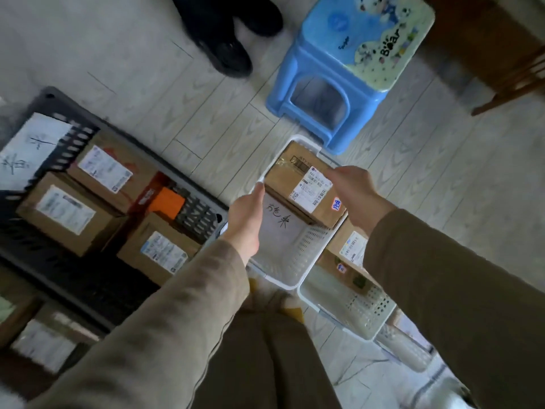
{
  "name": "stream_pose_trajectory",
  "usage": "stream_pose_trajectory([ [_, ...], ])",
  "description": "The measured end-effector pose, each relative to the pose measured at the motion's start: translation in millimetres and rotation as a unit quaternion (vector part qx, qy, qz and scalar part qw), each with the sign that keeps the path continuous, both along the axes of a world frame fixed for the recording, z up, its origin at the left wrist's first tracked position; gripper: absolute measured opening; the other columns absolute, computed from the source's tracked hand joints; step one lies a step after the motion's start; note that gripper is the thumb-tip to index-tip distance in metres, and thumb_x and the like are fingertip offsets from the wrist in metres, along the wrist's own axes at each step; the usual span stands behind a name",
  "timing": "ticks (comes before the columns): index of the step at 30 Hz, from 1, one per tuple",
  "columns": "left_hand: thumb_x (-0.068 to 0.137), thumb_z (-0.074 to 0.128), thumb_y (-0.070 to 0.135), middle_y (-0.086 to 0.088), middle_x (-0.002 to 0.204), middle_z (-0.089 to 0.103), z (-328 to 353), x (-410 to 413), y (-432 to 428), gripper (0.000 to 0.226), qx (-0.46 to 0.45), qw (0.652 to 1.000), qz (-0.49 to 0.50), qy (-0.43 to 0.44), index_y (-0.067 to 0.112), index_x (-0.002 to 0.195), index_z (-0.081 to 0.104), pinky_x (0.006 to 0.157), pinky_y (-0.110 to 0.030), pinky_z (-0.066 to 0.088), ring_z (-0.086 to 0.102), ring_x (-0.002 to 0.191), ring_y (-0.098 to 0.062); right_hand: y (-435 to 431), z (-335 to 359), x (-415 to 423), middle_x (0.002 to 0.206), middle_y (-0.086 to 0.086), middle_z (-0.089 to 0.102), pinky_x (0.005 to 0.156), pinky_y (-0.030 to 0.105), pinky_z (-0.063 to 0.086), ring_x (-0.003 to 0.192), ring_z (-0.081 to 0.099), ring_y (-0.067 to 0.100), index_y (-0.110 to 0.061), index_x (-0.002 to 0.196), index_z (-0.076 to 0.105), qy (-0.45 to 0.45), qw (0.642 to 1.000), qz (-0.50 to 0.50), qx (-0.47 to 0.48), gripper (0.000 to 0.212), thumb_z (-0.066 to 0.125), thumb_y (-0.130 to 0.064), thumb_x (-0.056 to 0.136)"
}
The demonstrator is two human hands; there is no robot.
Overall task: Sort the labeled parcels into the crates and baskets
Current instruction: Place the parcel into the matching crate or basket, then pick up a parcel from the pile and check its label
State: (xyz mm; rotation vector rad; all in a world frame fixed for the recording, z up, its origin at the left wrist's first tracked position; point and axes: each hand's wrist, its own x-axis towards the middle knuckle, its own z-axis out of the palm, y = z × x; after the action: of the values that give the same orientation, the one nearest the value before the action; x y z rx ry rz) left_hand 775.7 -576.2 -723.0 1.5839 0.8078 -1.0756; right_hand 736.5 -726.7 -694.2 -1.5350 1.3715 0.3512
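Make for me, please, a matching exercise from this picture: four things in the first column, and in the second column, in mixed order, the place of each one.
Things
1. blue stool
2. orange item
3. stickered parcel
4. dark shoes

Places
a. in the white basket, between the left hand and the right hand
b. on the floor, left of the stool
c. in the dark crate, among cardboard parcels
d. on the floor, just beyond the white basket

Pairs: 1-d, 2-c, 3-a, 4-b
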Motion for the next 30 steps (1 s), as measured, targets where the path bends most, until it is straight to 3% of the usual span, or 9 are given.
stream_pose_trajectory([
  [3,0.096,0.047,0.043,-0.003,0.077,0.051,24.7,2.2,18.2,0.033,-0.009,1.0,0.012,-0.019,0.012,0.09,0.057,0.07,-0.025,0.039,0.049,0.071,-0.013,15.3,20.8,7.1,0.062,-0.001,0.031,0.054,0.025,0.026,0.054,0.029,0.013,-0.018,0.072,0.042,-0.025,0.999,0.03,0.01,0.024,0.056,-0.024,0.089],
  [5,0.095,0.048,0.043,-0.015,0.124,0.056,42.9,2.0,31.3,0.052,-0.011,0.999,0.036,-0.033,0.006,0.131,0.05,0.102,-0.037,0.039,0.053,0.115,-0.026,25.9,36.0,10.7,0.066,0.0,0.039,0.058,0.025,0.032,0.06,0.037,0.015,-0.015,0.087,0.051,-0.034,0.998,0.049,0.01,0.012,0.057,-0.025,0.09],
  [7,0.094,0.049,0.043,-0.009,0.145,0.042,67.1,1.5,46.1,0.059,-0.004,0.997,0.051,-0.055,0.01,0.142,0.038,0.113,-0.043,0.029,0.039,0.134,-0.027,36.9,56.9,14.9,0.074,0.004,0.049,0.061,0.029,0.038,0.074,0.048,0.024,-0.011,0.092,0.057,-0.053,0.995,0.089,0.007,0.01,0.055,-0.021,0.092],
  [9,0.094,0.05,0.043,-0.005,0.133,0.052,89.3,-1.8,62.6,0.047,-0.006,0.995,0.073,-0.073,0.015,0.131,0.049,0.105,-0.04,0.037,0.048,0.123,-0.022,46.5,79.0,16.7,0.102,0.017,0.06,0.08,0.039,0.046,0.099,0.055,0.035,-0.001,0.105,0.062,-0.064,0.989,0.134,-0.006,0.023,0.054,-0.019,0.092],
  [12,0.094,0.051,0.042,0.005,0.082,0.046,132.5,-11.9,89.8,0.023,-0.002,0.988,0.11,-0.107,0.023,0.082,0.051,0.067,-0.025,0.035,0.045,0.073,-0.009,62.9,115.3,13.0,0.13,0.022,0.052,0.094,0.04,0.043,0.117,0.052,0.033,0.003,0.128,0.052,-0.079,0.979,0.189,-0.004,0.045,0.056,-0.025,0.093],
  [14,0.095,0.051,0.042,0.002,0.097,0.051,166.1,-23.4,109.9,0.028,-0.011,0.983,0.132,-0.127,0.017,0.106,0.057,0.08,-0.027,0.035,0.046,0.087,-0.013,75.1,140.9,9.1,0.129,0.018,0.055,0.093,0.039,0.044,0.113,0.054,0.03,0.001,0.125,0.055,-0.093,0.968,0.233,0.01,0.045,0.058,-0.031,0.092],
  [17,0.096,0.048,0.042,-0.001,0.127,0.052,217.7,-44.8,140.7,0.053,-0.004,0.97,0.187,-0.155,0.01,0.138,0.041,0.092,-0.028,0.039,0.05,0.102,-0.016,99.5,184.1,4.4,0.132,0.012,0.052,0.091,0.033,0.038,0.118,0.049,0.026,-0.004,0.134,0.049,-0.103,0.953,0.281,0.049,0.051,0.058,-0.032,0.092],
  [26,0.096,0.048,0.041,-0.005,0.145,0.041,339.7,-123.9,243.1,0.058,0.031,0.924,0.31,-0.22,0.007,0.143,0.037,0.097,-0.03,0.031,0.041,0.13,-0.022,192.8,291.0,-1.5,0.116,0.006,0.058,0.084,0.029,0.034,0.116,0.052,0.021,-0.006,0.12,0.057,-0.156,0.908,0.378,0.093,0.033,0.057,-0.026,0.094],
  [30,0.097,0.047,0.039,-0.002,0.128,0.051,392.2,-163.4,282.5,0.051,0.04,0.891,0.364,-0.267,0.005,0.135,0.046,0.093,-0.027,0.033,0.047,0.114,-0.016,249.4,333.5,-10.9,0.093,0.001,0.06,0.059,0.021,0.037,0.076,0.054,0.007,-0.011,0.114,0.055,-0.188,0.876,0.425,0.13,0.025,0.055,-0.026,0.095],
])
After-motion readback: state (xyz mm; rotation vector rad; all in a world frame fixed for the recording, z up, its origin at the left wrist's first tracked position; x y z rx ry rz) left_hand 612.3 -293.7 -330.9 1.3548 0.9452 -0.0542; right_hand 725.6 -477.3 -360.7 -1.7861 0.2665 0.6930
